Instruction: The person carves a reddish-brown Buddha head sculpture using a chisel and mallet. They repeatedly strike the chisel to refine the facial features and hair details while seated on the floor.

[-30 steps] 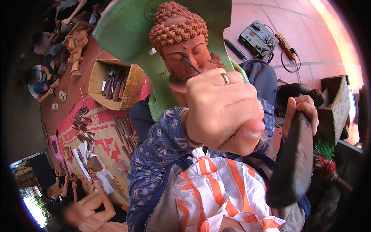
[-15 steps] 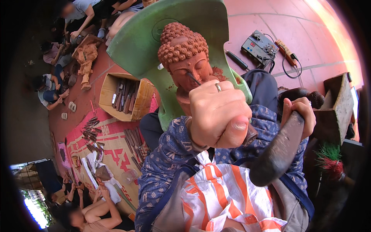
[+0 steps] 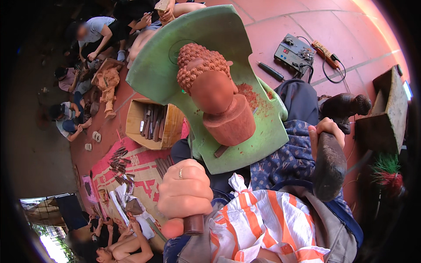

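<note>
A reddish-brown carved wooden Buddha head [image 3: 199, 65] with curled hair stands on the seat of a green plastic chair [image 3: 153, 65], its face smeared in the picture. In front of the chair's left side, my left hand [image 3: 184, 188] is closed round a chisel [image 3: 194, 224]; the brown handle end sticks out below the fist and a thin blade shows above it. My right hand [image 3: 330, 130] grips a dark wooden mallet [image 3: 329, 171] over my right thigh, its thick end hanging toward me. Both tools are clear of the carving. Reddish wood chips [image 3: 247, 96] lie beside the head.
A cardboard box [image 3: 175, 127] of carving tools stands left of the chair, with more tools on a mat [image 3: 144, 175]. A grey electric unit [image 3: 291, 55], a power strip [image 3: 324, 53] and a dark carving [image 3: 344, 105] are on the right. Several people sit at left.
My left hand has drawn the chisel away from the carved face, down and to the left, uncovering the head's neck and base. The mallet has swung to hang more upright, farther right.
</note>
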`<state>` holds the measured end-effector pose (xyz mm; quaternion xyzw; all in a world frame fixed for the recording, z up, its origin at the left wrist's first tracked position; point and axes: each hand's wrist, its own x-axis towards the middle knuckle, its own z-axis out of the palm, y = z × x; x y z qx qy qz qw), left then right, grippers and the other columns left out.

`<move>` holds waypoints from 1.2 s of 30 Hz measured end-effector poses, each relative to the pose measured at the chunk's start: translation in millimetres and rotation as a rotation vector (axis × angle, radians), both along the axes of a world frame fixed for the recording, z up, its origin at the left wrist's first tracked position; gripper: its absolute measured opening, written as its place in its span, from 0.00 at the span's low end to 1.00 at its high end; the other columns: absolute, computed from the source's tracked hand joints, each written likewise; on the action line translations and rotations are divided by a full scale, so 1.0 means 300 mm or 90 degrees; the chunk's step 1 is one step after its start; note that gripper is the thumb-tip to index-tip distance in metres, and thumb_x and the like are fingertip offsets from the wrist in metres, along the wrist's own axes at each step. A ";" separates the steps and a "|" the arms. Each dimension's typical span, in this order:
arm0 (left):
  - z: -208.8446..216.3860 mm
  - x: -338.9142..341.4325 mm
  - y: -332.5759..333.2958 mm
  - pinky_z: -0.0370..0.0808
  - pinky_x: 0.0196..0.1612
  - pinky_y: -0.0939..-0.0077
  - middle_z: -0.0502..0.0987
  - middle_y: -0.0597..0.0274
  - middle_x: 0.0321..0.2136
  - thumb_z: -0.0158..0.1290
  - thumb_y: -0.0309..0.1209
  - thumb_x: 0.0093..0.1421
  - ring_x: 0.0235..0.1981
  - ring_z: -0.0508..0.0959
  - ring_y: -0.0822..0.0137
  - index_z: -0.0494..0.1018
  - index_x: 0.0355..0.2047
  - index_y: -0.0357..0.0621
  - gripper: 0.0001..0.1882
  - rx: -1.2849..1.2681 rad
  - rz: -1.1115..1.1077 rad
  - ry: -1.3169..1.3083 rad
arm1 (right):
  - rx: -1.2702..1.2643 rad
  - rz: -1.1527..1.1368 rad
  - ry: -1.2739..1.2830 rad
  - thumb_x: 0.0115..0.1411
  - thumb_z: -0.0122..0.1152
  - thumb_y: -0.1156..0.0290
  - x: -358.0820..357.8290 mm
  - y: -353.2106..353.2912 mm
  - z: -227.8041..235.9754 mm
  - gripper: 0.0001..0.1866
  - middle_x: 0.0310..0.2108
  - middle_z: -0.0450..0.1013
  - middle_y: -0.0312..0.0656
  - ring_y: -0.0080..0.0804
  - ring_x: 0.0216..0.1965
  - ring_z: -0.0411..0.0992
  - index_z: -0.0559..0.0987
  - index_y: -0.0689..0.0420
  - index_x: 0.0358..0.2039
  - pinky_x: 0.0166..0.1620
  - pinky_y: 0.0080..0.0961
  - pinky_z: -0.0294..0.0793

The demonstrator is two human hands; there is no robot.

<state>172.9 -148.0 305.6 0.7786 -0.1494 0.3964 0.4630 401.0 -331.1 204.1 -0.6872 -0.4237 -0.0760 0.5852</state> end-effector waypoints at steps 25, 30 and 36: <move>-0.238 0.010 0.005 0.76 0.47 0.67 0.74 0.50 0.36 0.52 0.35 0.65 0.40 0.78 0.59 0.62 0.42 0.37 0.15 -0.152 0.414 0.218 | 0.011 0.275 0.042 0.42 0.69 0.81 -0.096 0.050 -0.055 0.13 0.14 0.66 0.38 0.34 0.14 0.66 0.70 0.58 0.19 0.20 0.27 0.63; -0.249 0.005 -0.018 0.79 0.43 0.74 0.76 0.48 0.40 0.48 0.26 0.66 0.40 0.81 0.60 0.66 0.41 0.33 0.08 -0.286 0.423 0.292 | 0.003 0.283 0.068 0.42 0.70 0.81 -0.087 0.048 -0.067 0.13 0.14 0.67 0.39 0.34 0.15 0.66 0.71 0.58 0.20 0.21 0.27 0.63; -0.211 0.054 -0.008 0.79 0.45 0.68 0.75 0.42 0.42 0.48 0.25 0.66 0.43 0.80 0.54 0.62 0.38 0.36 0.06 -0.134 0.451 0.183 | 0.005 0.265 0.096 0.41 0.71 0.82 -0.088 0.040 -0.098 0.14 0.15 0.67 0.39 0.34 0.15 0.66 0.70 0.58 0.20 0.21 0.27 0.63</move>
